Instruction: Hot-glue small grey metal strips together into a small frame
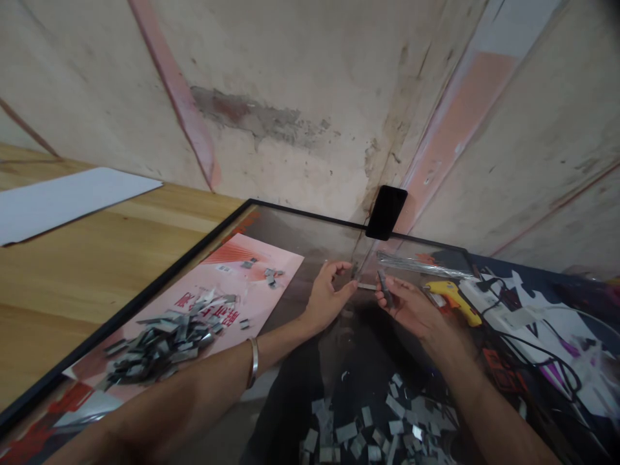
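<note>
My left hand (332, 290) is over the dark shiny tabletop (295, 349), thumb and forefinger curled around a small dark grey piece (355, 270) at their tips. My right hand (404, 305) pinches a narrow grey strip (384, 288), held upright near the left fingertips. Between both hands a thin pale bar (367, 286) shows on the surface. To the left, a heap of small grey rectangular pieces (169, 339) lies on a pink printed sheet (266, 255). More small flat pieces (365, 416) are scattered near the front edge.
A yellow glue gun (453, 300) lies right of my right hand, beside a white power strip (508, 320) and tangled cables. Clear-wrapped thin rods (421, 263) lie behind. A black phone (386, 212) leans against the wall at the back rim. White paper (72, 200) lies far left.
</note>
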A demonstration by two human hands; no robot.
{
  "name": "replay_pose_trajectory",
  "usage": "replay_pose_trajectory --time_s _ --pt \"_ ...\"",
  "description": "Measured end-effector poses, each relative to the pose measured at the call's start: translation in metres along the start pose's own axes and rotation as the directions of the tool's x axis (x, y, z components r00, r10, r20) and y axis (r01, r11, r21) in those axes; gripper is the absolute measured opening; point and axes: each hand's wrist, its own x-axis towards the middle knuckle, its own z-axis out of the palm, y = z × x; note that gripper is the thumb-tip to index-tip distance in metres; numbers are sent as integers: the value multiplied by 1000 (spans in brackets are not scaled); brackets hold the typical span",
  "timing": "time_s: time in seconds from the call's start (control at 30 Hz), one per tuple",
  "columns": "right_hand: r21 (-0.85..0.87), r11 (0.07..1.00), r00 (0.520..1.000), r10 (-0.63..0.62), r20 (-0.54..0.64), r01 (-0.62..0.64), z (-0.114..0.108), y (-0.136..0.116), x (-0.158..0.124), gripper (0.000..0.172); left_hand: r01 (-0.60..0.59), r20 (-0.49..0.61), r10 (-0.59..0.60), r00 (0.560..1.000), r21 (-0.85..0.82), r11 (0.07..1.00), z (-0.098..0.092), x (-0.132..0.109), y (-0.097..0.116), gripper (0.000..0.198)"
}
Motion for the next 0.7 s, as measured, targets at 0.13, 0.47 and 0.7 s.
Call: replay_pose_trajectory --time_s 0.13,0.47,0.7 --pt "-106 993 999 -44 -4 43 -1 -6 0 20 19 -11 -19 1000 20 1000 0 0 -2 31" --pt "-732 592 905 -417 80 337 6 -22 10 24 36 -17 -35 999 34 999 0 2 0 34" --pt "-900 98 815 -475 333 425 25 -43 26 18 20 13 -20 1000 -8 1000 -1 6 -5 33"
